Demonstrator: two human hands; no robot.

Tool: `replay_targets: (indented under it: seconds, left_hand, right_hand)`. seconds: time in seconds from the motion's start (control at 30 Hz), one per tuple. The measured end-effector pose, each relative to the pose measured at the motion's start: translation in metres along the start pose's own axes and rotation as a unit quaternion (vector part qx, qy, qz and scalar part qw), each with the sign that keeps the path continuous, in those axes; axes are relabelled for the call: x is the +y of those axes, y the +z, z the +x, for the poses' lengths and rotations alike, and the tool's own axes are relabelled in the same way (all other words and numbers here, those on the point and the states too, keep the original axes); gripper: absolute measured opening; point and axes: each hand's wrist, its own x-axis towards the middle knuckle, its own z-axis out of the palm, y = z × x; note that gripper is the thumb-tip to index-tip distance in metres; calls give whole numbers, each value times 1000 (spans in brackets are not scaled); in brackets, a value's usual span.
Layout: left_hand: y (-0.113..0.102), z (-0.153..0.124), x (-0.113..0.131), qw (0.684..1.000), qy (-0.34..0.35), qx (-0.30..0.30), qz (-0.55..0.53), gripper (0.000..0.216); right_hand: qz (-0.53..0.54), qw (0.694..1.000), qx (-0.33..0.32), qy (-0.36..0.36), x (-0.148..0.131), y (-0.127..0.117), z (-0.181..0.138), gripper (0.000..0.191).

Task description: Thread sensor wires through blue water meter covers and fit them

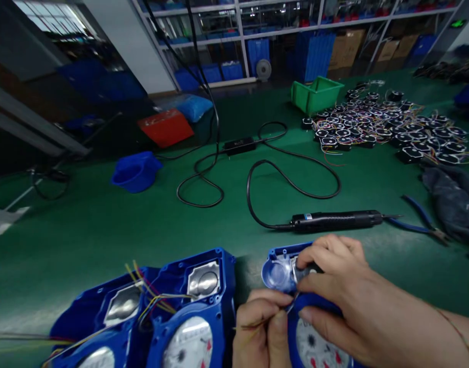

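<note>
A blue water meter housing (271, 255) with a round white dial (309, 340) lies in front of me, partly covered by both hands. My right hand (342, 291) reaches in from the right, its fingers curled over a small silver-and-black part (295, 268) in the upper compartment. Its thumb rests by the dial. Close below, my left hand (261, 324) pinches thin wires (253, 325) between thumb and fingers. To the left stand two more blue water meters (224, 306), (79, 306), with silver plates in their upper compartments and loose coloured wires (158, 296).
Beyond the housing lies a black electric screwdriver (336, 221) with a looping cable, beside blue-handled cutters (422, 217). Many wired black parts (372, 122) cover the far right of the green table. A green bin (317, 94), a blue scoop-like container (135, 171) and an orange-red container (165, 128) stand farther back.
</note>
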Motion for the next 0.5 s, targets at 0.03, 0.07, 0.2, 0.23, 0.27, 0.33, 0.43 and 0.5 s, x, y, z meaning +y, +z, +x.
replay_targets:
  seconds: [0.03, 0.07, 0.2, 0.23, 0.27, 0.33, 0.43, 0.5]
  left_hand:
    - [1, -1, 1, 1000, -16, 13, 0, 4]
    - [2, -1, 1, 999, -27, 21, 2, 4]
    - [0, -3, -1, 999, -43, 33, -3, 3]
    - [-1, -4, -2, 998, -48, 34, -12, 3]
    - [-2, -5, -3, 998, -56, 33, -22, 3]
    - [-4, -7, -5, 996, -76, 30, -33, 6]
    - [-8, -9, -7, 994, -107, 30, -8, 11]
    - [-9, -10, -9, 989, -145, 41, 6, 16]
  right_hand:
    - [6, 1000, -6, -1, -1, 0, 1, 11]
    - [11, 1000, -13, -1, -2, 1, 1, 13]
    - [33, 999, -33, -4, -4, 7, -2, 13]
    - [43, 999, -30, -4, -4, 9, -2, 10]
    - [54, 998, -22, -7, -2, 10, -3, 9]
    - [78, 997, 3, -22, 3, 12, -5, 10]
    - [86, 992, 33, -84, 14, 15, -13, 16]
    - [58, 990, 48, -118, 22, 21, -24, 18]
